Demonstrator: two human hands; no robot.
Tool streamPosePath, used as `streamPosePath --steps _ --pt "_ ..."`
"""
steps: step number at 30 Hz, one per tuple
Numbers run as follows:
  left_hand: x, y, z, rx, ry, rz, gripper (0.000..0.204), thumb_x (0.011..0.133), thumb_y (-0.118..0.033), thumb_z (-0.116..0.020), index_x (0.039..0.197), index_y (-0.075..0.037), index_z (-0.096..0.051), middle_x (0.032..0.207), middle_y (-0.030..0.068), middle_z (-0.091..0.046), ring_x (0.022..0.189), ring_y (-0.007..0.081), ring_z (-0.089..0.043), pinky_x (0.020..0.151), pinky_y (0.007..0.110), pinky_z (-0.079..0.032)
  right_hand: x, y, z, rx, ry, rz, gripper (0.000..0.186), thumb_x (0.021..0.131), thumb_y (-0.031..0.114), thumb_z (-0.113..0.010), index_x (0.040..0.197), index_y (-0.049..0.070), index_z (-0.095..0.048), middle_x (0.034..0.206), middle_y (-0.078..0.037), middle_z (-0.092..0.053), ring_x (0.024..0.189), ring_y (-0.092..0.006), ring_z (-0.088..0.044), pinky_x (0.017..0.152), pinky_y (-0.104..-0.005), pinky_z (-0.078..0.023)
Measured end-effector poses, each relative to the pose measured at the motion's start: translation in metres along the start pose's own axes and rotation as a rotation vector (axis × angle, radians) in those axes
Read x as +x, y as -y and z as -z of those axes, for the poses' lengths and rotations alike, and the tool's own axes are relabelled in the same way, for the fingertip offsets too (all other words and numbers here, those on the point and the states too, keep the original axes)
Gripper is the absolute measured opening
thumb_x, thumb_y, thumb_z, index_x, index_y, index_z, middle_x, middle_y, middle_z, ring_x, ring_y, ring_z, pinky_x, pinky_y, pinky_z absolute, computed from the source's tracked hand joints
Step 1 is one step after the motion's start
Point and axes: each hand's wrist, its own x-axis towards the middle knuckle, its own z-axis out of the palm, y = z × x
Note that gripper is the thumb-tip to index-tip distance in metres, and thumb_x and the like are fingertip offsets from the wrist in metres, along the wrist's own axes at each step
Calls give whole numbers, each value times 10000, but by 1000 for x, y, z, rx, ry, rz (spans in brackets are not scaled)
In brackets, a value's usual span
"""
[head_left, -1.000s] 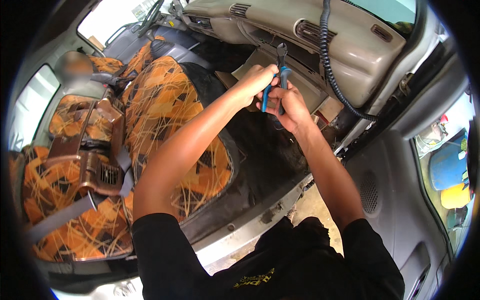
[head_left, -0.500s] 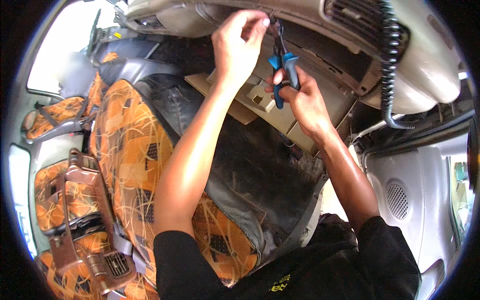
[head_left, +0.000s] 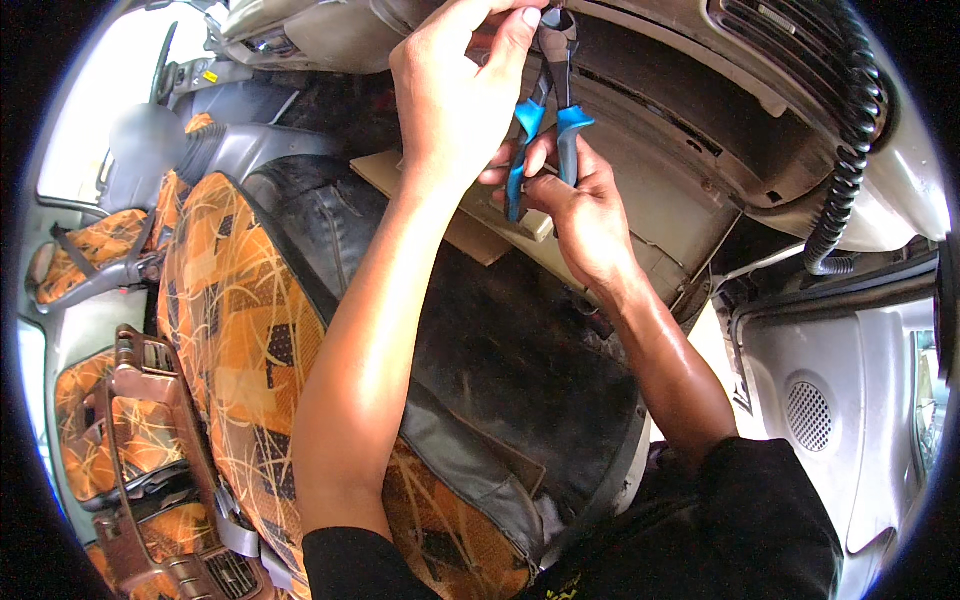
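Note:
My right hand [head_left: 588,215] grips a pair of cutting pliers [head_left: 547,110] with blue and grey handles. Its handles are spread, and the dark jaws point up, under the dashboard edge [head_left: 640,45]. Close to the left of the jaws is my left hand [head_left: 445,100], raised, thumb and forefinger brought together in a pinch. Whatever lies between those fingertips is too small to make out, and the other fingers are partly cut off by the upper edge. The jaws stand beside the left thumb tip; I cannot tell whether they touch anything.
An open dashboard recess and a beige panel [head_left: 640,200] lie beyond my hands. A black coiled cord [head_left: 850,150] hangs at right, above the grey door [head_left: 800,350]. Orange patterned seats [head_left: 250,300] fill the left, with a loose brown trim frame [head_left: 170,400] on them.
The view has shifted, so the dashboard and cord appear farther right. Both hands stay together near the dashboard edge, and the pliers' handles look wider apart.

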Motion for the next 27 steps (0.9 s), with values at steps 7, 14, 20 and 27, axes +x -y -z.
streamPosePath --steps 7,14,20,27 --pt "0 0 2 -142 49 82 176 1027 -105 -680 1129 33 -719 960 70 -761 872 109 -690 793 275 -553 -2 -4 -23 139 -59 -1 244 895 -125 -424 1003 66 -530 1174 -156 -702 1073 -254 -730 847 -332 -584" --pt "2 5 5 -265 112 240 153 1015 -100 -688 1089 29 -728 931 49 -754 829 88 -673 731 244 -528 2 -14 -33 114 -99 71 244 888 -139 -412 975 66 -512 1156 -154 -715 1064 -248 -742 732 -286 -557" --pt "4 6 6 -284 124 256 154 1013 -104 -691 1089 23 -734 893 38 -750 781 78 -664 671 237 -514 7 -23 -37 38 -138 95 227 915 -125 -447 994 75 -521 1119 -125 -723 1039 -222 -736 725 -283 -549" --pt "4 3 10 -275 138 300 179 1026 -144 -694 1101 13 -736 897 35 -757 756 69 -657 617 228 -495 14 -36 -44 60 -206 108 201 903 -121 -490 949 59 -568 964 -58 -679 870 -153 -673 707 -268 -516"
